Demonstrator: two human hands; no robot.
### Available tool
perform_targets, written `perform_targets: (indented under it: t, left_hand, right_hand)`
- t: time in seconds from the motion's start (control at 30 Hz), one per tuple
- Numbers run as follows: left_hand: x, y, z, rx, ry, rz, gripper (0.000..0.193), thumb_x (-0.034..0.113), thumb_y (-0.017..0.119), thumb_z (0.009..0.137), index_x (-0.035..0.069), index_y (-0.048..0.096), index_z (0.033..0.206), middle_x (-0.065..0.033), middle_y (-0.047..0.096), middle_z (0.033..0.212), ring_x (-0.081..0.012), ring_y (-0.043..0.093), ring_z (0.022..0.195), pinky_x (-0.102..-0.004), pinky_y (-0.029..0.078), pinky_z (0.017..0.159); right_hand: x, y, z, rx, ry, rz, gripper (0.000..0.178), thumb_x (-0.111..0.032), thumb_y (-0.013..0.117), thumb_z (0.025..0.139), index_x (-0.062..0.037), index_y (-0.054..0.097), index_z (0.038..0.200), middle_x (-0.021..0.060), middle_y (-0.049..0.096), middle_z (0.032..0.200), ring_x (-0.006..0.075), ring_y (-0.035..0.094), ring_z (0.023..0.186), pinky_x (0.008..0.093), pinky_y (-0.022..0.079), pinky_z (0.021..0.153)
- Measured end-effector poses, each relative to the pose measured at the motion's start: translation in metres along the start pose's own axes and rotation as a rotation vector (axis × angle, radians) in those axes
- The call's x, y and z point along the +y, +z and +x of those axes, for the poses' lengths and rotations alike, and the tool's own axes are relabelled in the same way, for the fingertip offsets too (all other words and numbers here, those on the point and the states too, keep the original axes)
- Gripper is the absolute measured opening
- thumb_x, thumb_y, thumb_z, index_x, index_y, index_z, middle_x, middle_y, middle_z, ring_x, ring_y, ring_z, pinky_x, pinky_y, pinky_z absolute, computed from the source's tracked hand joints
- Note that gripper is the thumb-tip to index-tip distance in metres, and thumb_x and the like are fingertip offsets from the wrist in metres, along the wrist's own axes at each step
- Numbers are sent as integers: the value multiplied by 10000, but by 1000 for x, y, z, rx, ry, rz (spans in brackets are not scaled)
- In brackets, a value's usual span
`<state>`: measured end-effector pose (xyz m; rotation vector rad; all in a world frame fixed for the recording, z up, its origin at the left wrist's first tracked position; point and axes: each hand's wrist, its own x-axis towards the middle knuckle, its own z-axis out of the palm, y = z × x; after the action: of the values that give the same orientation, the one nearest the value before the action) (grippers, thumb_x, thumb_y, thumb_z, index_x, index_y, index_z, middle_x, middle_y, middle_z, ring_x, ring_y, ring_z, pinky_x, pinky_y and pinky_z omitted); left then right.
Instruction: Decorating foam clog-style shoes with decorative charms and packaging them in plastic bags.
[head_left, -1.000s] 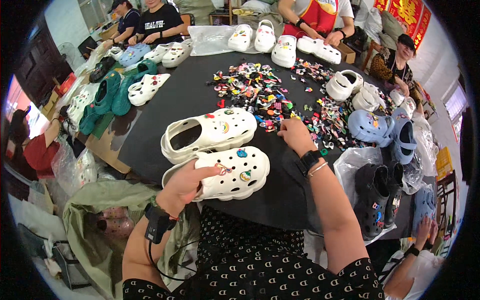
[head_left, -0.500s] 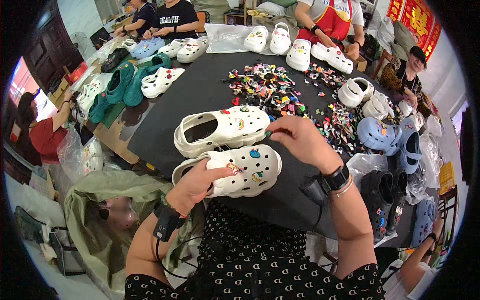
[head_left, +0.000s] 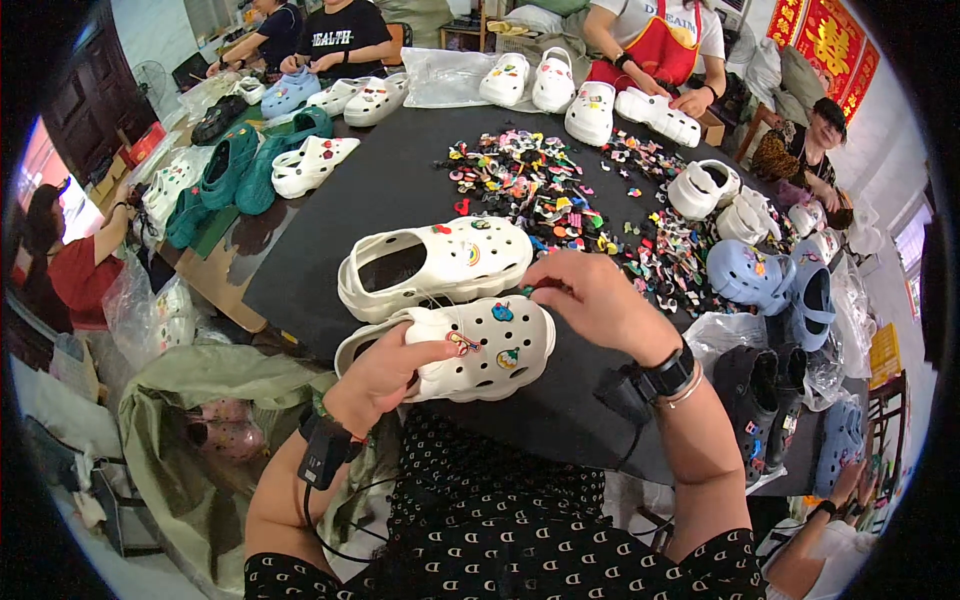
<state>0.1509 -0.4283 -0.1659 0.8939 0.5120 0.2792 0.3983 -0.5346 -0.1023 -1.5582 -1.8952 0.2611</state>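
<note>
My left hand (head_left: 383, 372) grips the near white clog (head_left: 528, 338) at its upper, thumb on top and fingers partly hidden inside or behind it. On this clog sit a blue charm (head_left: 502, 312), a green-and-white round charm (head_left: 509, 357) and a red-and-yellow charm (head_left: 462, 343). Just off its toe, my right hand (head_left: 607, 308) is closed in a pinch on a small dark green piece (head_left: 527, 290), mostly hidden by the fingertips. Lying beside it on the far side is a second white clog (head_left: 505, 248), with a rainbow charm (head_left: 472, 255) and others.
Loose colourful charms (head_left: 520, 175) spread over the black tabletop (head_left: 310, 225) beyond my hands. Green clogs (head_left: 232, 165) stand left; blue clogs (head_left: 745, 270) and black clogs (head_left: 750, 405) right. A green sack (head_left: 160, 420) with pink clogs hangs lower left. Several people sit around.
My right hand has moved slightly left and down, closer to the near clog's toe, still pinching the small piece. My left hand keeps its grip. The whole view has shifted a little.
</note>
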Motion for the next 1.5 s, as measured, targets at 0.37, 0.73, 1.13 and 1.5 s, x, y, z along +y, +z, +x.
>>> perform_targets:
  t: [0.37, 0.73, 1.13, 1.5]
  left_hand:
    - [4, 8, -11, 28, -26, 30, 431, 9, 645, 861, -28, 527, 1274, -119, 635, 1185, -215, 641, 1053, -366, 534, 899]
    - [0, 0, -7, 23, -35, -7, 546, 447, 417, 1019, 12, 481, 1342, -113, 599, 1260, -215, 620, 1113, -377, 520, 941]
    - [-12, 5, -21, 55, 82, -210, 582, 436, 463, 1006, 19, 399, 1406, -134, 528, 1355, -258, 563, 1207, -426, 485, 1001]
    - [-10, 5, -17, 49, 71, -236, 412, 128, 574, 956, -1, 477, 1335, -114, 600, 1256, -228, 635, 1085, -385, 544, 916]
  right_hand:
    - [-28, 26, 20, -234, -28, -12, 93, -51, 649, 826, -17, 632, 911, 128, 635, 830, 301, 626, 790, 383, 496, 715]
    - [-39, 25, 4, -298, 2, -144, 137, -105, 637, 831, -13, 608, 928, 154, 624, 869, 347, 621, 836, 427, 497, 742]
    - [-38, 30, 7, -170, 27, -77, 112, -74, 642, 833, -28, 597, 925, 148, 606, 858, 343, 606, 847, 424, 495, 738]
    - [-32, 42, 10, -187, 33, -197, 155, -112, 684, 808, -39, 613, 926, 137, 595, 857, 335, 606, 844, 433, 492, 728]
